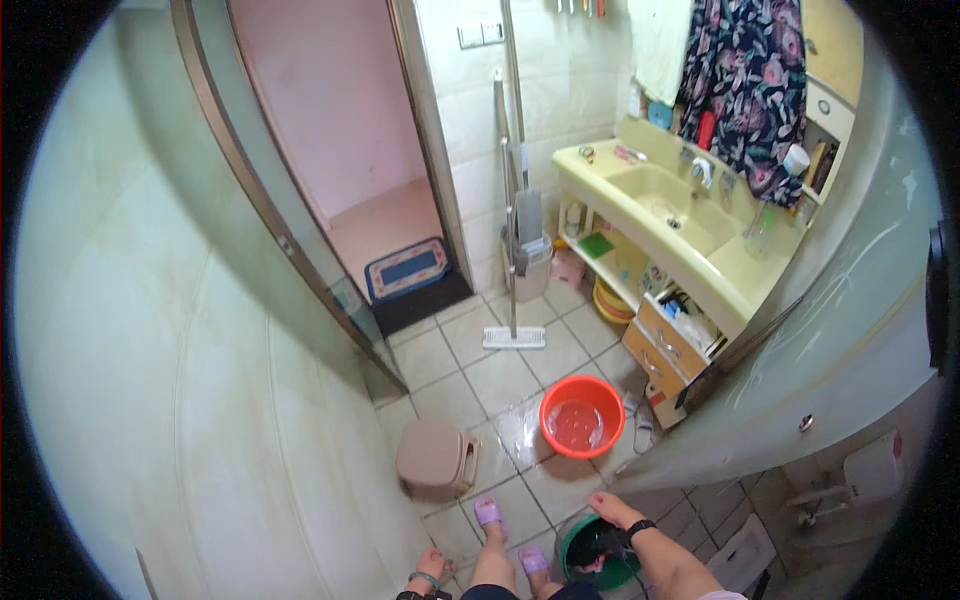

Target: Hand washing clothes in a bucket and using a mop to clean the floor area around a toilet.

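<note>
My right hand (pixel 615 511) hangs over the far edge of a green basin (pixel 626 576), a dark wristband on its wrist. Dark cloth (pixel 600 541) with a pinkish piece lies inside that basin. No object shows in the bunched fingers, and whether they touch the rim is unclear. Low on the left, beside my leg, is my left hand (pixel 433 562) with its fingers curled and a bracelet at the wrist. Nothing is visible in it, though its palm side is hidden. Ahead on the tiles stands a red-orange basin (pixel 582 381) with shallow water in it.
A plastic stool (pixel 431 456) stands ahead to the left. A flat mop (pixel 514 338) leans near the doorway, where a mat (pixel 407 270) lies. The washbasin counter (pixel 652 217) has wooden drawers (pixel 664 346) below. A curved glass panel (pixel 810 390) borders the right side; slippers (pixel 643 433) lie near it.
</note>
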Tool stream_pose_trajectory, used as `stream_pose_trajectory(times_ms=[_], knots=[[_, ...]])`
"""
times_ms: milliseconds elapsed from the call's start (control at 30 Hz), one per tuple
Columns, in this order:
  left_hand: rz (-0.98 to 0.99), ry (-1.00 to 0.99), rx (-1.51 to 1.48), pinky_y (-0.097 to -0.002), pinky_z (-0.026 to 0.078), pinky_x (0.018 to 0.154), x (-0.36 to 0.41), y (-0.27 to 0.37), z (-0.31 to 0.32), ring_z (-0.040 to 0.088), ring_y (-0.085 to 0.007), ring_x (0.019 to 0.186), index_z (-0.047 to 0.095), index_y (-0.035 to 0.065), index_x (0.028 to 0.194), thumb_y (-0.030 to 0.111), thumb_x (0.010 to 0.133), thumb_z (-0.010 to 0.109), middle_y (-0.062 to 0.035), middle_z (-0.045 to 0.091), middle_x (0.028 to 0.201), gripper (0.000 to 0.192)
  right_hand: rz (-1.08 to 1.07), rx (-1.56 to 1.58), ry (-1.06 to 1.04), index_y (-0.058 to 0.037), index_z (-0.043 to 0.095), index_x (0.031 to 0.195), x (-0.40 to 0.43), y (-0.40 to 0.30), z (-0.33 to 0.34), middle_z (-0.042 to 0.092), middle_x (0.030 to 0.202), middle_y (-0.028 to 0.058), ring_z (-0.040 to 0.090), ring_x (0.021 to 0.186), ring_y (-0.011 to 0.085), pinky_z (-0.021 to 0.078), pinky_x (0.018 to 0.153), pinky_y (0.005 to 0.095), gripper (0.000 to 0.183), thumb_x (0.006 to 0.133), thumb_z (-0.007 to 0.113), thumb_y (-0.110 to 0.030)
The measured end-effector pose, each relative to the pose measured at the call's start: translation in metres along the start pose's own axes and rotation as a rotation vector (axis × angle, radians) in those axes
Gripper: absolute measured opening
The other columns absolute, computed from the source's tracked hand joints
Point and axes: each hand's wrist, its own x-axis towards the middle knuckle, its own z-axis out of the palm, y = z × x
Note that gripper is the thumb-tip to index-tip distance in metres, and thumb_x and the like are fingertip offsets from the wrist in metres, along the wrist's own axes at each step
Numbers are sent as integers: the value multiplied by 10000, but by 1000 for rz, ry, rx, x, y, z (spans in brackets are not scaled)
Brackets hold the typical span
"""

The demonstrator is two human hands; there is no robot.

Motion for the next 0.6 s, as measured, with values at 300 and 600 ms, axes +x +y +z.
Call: stream_pose_trajectory(times_ms=[300, 600], knots=[[189, -147, 207, -396, 443, 594, 118, 37, -40, 554, -232, 684, 612, 60, 862, 365, 823, 447, -122, 608, 788, 349, 314, 22, -114, -22, 607, 883, 16, -45, -71, 609, 719, 90, 571, 639, 192, 452, 566, 333, 331, 790, 512, -325], [-26, -71, -148, -311, 444, 436, 178, 113, -60, 586, -215, 578, 459, 52, 1055, 74, 777, 513, -106, 571, 769, 284, -100, 167, -6, -76, 555, 786, 152, -202, -94, 484, 645, -25, 432, 574, 96, 382, 546, 255, 190, 849, 463, -230]])
